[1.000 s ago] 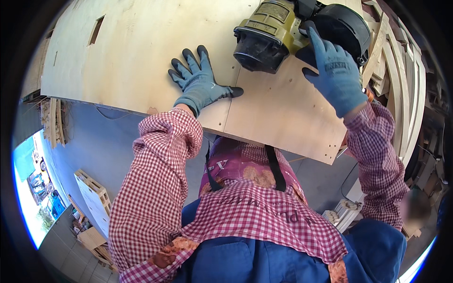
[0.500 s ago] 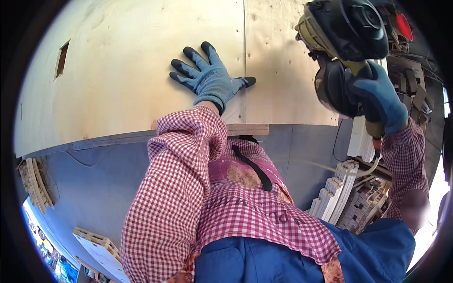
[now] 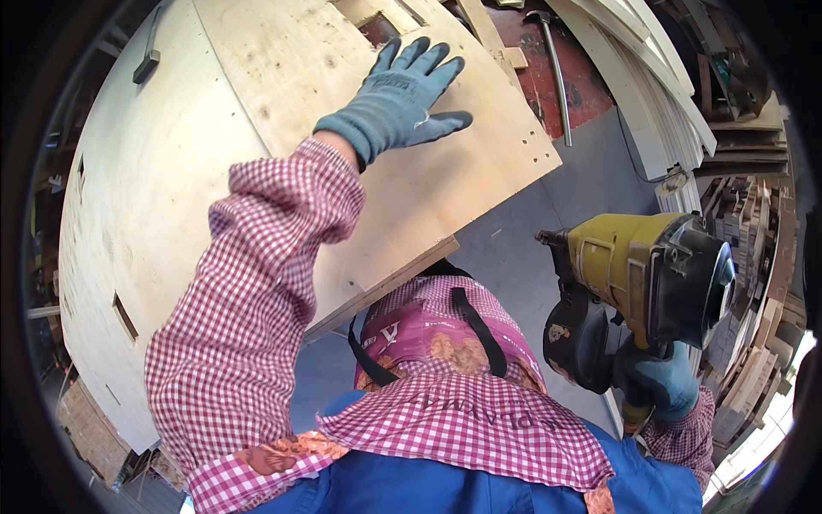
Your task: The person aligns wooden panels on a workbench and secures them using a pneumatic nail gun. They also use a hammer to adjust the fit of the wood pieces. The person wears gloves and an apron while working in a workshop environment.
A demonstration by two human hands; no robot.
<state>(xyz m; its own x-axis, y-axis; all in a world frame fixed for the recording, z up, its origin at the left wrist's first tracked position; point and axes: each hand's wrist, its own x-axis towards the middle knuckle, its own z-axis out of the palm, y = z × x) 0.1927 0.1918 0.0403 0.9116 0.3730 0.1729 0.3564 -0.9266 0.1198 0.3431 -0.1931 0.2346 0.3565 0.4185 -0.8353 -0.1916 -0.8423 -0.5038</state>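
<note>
My left hand (image 3: 402, 107), in a blue-grey glove with dark fingertips, is open with fingers spread above the plywood panel (image 3: 282, 206). Whether it touches the wood I cannot tell. Just beyond its fingertips is a rectangular cut-out (image 3: 377, 30). My right hand (image 3: 659, 377), gloved alike, is wrapped round the handle of a yellow and black coil nail gun (image 3: 621, 257). The gun is held off the panel's right edge, over the floor, its nose pointing left. Its round black magazine hangs below the body.
A hammer (image 3: 147, 68) lies on the panel at the far left. Another long-handled hammer (image 3: 556, 77) rests by a red surface (image 3: 531, 64) beyond the right edge. Long pale boards (image 3: 638, 103) are stacked at the far right, with wood offcuts (image 3: 749, 214) nearby.
My left hand has left the panel seam and is now near the cut-out. The nail gun has come down, away from the panel. The view has turned toward the panel's right corner.
</note>
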